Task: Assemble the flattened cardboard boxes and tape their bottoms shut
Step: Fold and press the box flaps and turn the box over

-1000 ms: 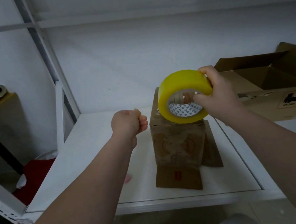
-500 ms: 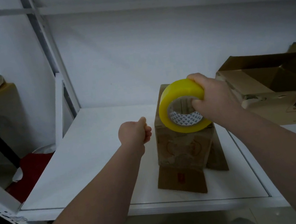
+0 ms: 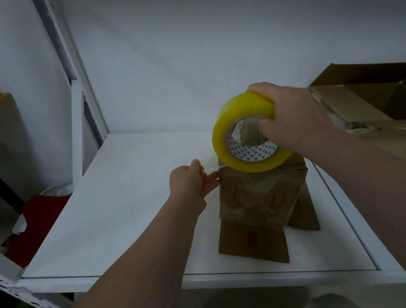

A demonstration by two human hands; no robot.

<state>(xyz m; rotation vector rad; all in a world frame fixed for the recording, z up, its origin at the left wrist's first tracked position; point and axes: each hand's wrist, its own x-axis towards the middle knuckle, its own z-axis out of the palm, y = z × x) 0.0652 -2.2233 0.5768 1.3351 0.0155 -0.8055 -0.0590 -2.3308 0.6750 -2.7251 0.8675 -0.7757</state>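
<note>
Your R hand (image 3: 295, 123) is clamped on the tape roll (image 3: 239, 106): thumb hooked thru the core, fingers wrapped over the outer band at its 1 o'clock. L hand (image 3: 188, 183) is curled, thumb & forefinger pinching what looks like the tape end (image 3: 209, 167), a faint clear strip running to the roll's 8 o'clock. It's thin & hard to read, so that's likely, not certain. L fingertips touch the upper-left corner of the box (image 3: 259, 198).

Box stands upright on the white shelf (image 3: 125, 206), approx 4 o'clock of centre in view, w/ loose flaps splayed on the shelf at its foot. Its top is mostly hidden behind the roll, which sits right over it; can't tell if they touch.

Changed vs 1 s ago: L hand was a fist well out at the box's 9 o'clock, clear of it. Now it's in at the corner. Roll has dropped from in front of the box top down onto it. My read: the strip is pulled & you're abt to anchor the end on the L wall, then run the roll across the seam toward 3 o'clock.

Further out: open carton (image 3: 375, 105) at 3 o'clock, near the box but apart. Red cloth (image 3: 37, 222) lies below at 8 o'clock.
</note>
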